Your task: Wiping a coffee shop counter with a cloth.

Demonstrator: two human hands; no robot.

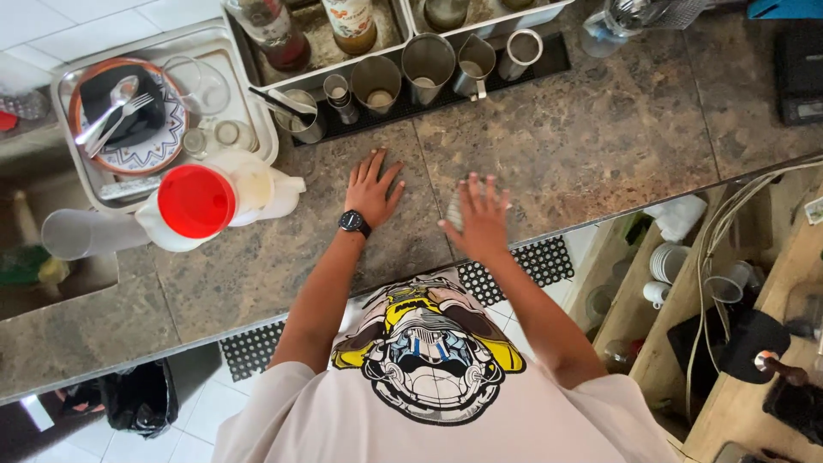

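Nearest the camera: a pale shirt point(429, 377) with a helmet-like print in yellow, black and white, and two bare forearms reaching out over the speckled stone desk point(600, 137).

Left hand point(372, 190) flat on the desk, palm down, fingers spread wide, nothing held; black wristwatch point(354, 223) on that wrist. Right hand point(480, 214) also palm down with fingers splayed, blurred, pressed over a small pale cloth-like thing point(455, 209) that peeks out at the thumb side; cannot tell whether gripped or merely covered. Both hands near the desk's front edge, a little apart from each other.

Left of the left hand, just beside it: a white plastic jug point(257, 190) with a red funnel point(196, 201) set in its mouth, and a clear plastic tumbler point(81, 233) lying on its side next to it.

Further back, along a black bar mat point(549, 53): a row of steel cups and jiggers point(428, 60), well apart from the hands. Behind that, a steel tray point(403, 26) with glass bottles point(353, 24).

Far left: a white tray point(214, 43) carrying a patterned plate point(129, 116) with a spoon and fork point(116, 111), plus clear glasses point(199, 84).

Below the desk edge, right: shelves with white cups point(670, 261) and cables point(729, 214).
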